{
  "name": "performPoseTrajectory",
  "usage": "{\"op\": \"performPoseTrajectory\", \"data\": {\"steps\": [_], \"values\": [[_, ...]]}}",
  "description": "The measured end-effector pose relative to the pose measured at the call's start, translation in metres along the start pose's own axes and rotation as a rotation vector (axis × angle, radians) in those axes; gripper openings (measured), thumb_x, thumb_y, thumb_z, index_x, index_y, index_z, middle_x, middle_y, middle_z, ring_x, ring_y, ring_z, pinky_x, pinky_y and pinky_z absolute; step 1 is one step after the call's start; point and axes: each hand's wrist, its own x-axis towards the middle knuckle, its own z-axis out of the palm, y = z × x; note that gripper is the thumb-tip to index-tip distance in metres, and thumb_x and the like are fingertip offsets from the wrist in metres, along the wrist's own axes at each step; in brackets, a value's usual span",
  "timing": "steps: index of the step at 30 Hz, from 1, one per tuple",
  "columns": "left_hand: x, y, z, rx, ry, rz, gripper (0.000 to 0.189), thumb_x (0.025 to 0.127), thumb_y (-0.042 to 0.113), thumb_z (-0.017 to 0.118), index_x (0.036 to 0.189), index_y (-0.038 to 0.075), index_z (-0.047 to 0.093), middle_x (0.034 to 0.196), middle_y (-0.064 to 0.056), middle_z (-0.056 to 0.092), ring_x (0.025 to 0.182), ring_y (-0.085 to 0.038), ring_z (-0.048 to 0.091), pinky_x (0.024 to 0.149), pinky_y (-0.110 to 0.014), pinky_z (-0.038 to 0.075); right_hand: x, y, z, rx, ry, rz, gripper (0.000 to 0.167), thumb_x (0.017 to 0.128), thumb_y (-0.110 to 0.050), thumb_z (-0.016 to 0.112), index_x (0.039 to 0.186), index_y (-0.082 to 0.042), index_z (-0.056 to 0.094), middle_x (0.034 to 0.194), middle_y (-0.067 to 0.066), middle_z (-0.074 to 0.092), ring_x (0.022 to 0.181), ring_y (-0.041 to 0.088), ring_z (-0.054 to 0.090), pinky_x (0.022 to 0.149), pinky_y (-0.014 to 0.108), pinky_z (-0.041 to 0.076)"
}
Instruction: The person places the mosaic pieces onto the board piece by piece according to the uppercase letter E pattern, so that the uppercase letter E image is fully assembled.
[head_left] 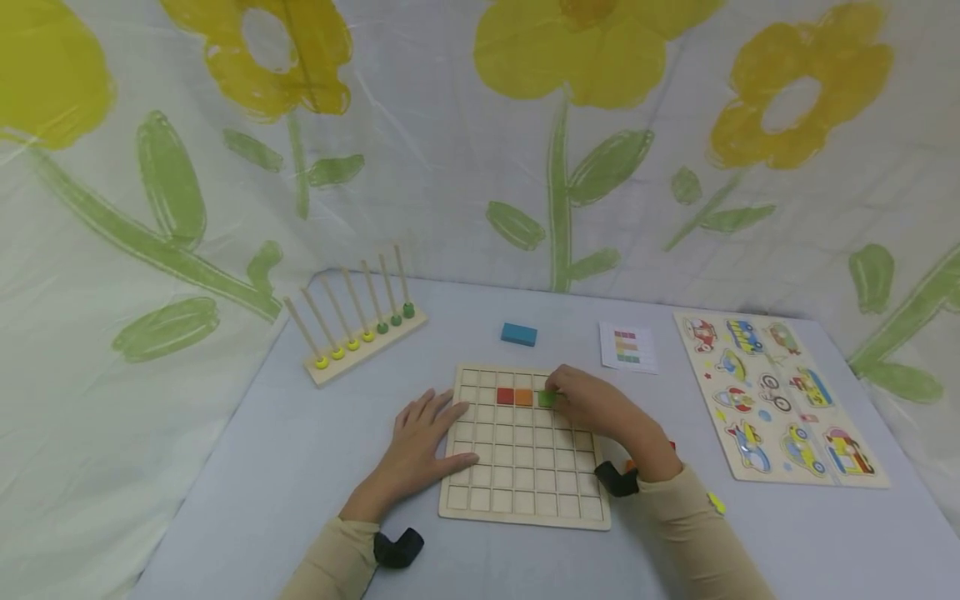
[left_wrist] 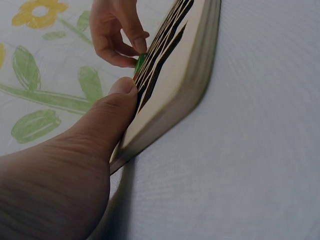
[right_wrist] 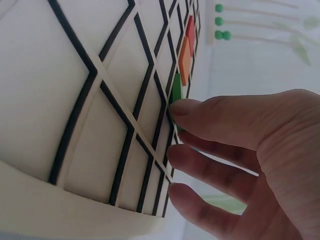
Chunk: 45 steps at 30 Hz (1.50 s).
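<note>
A wooden grid board (head_left: 525,479) with square cells lies flat in the middle of the table. A red square tile (head_left: 506,396) and an orange square tile (head_left: 523,397) sit side by side in its second row from the far edge. My right hand (head_left: 596,404) pinches a green tile (head_left: 546,398) between thumb and fingers, just right of the orange one. In the right wrist view that green tile (right_wrist: 176,90) is at the grid surface under the thumb tip. My left hand (head_left: 423,442) rests at the board's left edge, fingers spread, thumb (left_wrist: 122,90) over the rim.
A pegged bead stand (head_left: 367,346) stands back left. Behind the board lie a blue block (head_left: 519,334) and a printed pattern card (head_left: 628,347). A picture puzzle board (head_left: 780,400) lies at the right. A small yellow piece (head_left: 716,502) and partly hidden red and orange pieces lie near my right forearm.
</note>
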Motion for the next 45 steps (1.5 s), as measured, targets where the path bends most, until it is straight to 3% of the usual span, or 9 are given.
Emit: {"op": "performPoseTrajectory", "data": {"steps": [12, 21, 27, 33, 40, 45], "values": [[0.001, 0.001, 0.000, -0.021, 0.023, 0.001, 0.064, 0.082, 0.062, 0.062, 0.128, 0.020, 0.050, 0.155, -0.007, 0.030, 0.145, -0.034, 0.014, 0.113, -0.056, 0.011, 0.002, -0.005, 0.002, -0.033, 0.015, -0.063, 0.020, 0.092, -0.009, 0.062, 0.112, -0.009, 0.065, 0.107, 0.000, 0.062, 0.098, 0.014, 0.059, 0.088, 0.035, 0.051], [0.001, 0.004, -0.001, -0.041, 0.050, 0.000, 0.059, 0.080, 0.060, 0.066, 0.120, 0.019, 0.052, 0.153, -0.008, 0.034, 0.144, -0.034, 0.018, 0.112, -0.056, 0.012, -0.002, -0.002, 0.001, -0.085, 0.017, -0.047, 0.021, 0.092, -0.013, 0.062, 0.112, -0.010, 0.065, 0.109, 0.000, 0.061, 0.100, 0.014, 0.059, 0.087, 0.034, 0.051], [0.002, 0.004, 0.001, -0.021, 0.049, -0.016, 0.059, 0.079, 0.063, 0.065, 0.118, 0.020, 0.052, 0.153, -0.007, 0.033, 0.145, -0.033, 0.018, 0.112, -0.056, 0.014, -0.032, 0.005, -0.019, -0.085, 0.049, 0.015, 0.028, 0.091, -0.020, 0.066, 0.117, -0.011, 0.062, 0.115, 0.001, 0.060, 0.105, 0.017, 0.058, 0.088, 0.038, 0.051], [0.002, 0.004, 0.001, -0.031, 0.049, -0.020, 0.060, 0.079, 0.062, 0.066, 0.118, 0.020, 0.052, 0.153, -0.007, 0.033, 0.145, -0.033, 0.018, 0.113, -0.055, 0.013, -0.069, 0.026, -0.037, -0.127, 0.059, 0.097, 0.032, 0.089, -0.019, 0.068, 0.119, -0.008, 0.061, 0.116, 0.007, 0.062, 0.106, 0.025, 0.060, 0.087, 0.044, 0.051], [0.001, 0.004, 0.000, -0.034, 0.060, -0.011, 0.061, 0.079, 0.063, 0.066, 0.119, 0.019, 0.052, 0.153, -0.009, 0.033, 0.144, -0.034, 0.019, 0.112, -0.055, 0.014, -0.105, 0.047, -0.044, -0.069, -0.041, 0.261, 0.035, 0.089, -0.018, 0.068, 0.121, -0.008, 0.060, 0.110, 0.006, 0.063, 0.097, 0.023, 0.060, 0.080, 0.042, 0.054], [0.001, 0.003, 0.001, -0.029, 0.062, -0.012, 0.061, 0.079, 0.062, 0.066, 0.119, 0.019, 0.052, 0.153, -0.009, 0.034, 0.145, -0.033, 0.019, 0.112, -0.054, 0.014, -0.118, 0.057, -0.037, -0.012, -0.108, 0.313, 0.033, 0.088, -0.013, 0.068, 0.119, -0.008, 0.060, 0.107, 0.004, 0.063, 0.090, 0.019, 0.059, 0.078, 0.041, 0.054]]}}
